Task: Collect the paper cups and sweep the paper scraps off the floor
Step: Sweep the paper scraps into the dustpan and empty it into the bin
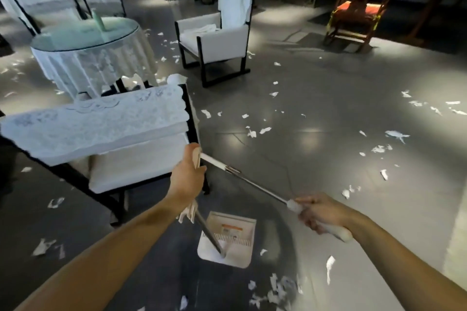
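L hand [188,177] fingers curled round dustpan [237,259] pole, R hand [321,212] gripping broom [257,187]. Its shaft runs far-left to near-right between them. Scrap pile [278,288] lies near, right of pan, so R side's closer.

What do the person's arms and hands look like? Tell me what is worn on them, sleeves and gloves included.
The left hand and the right hand are both bare: no gloves, rings or watch show. Both arms are uncovered down to the picture's lower edge, with no sleeve, wristband or marking in view.
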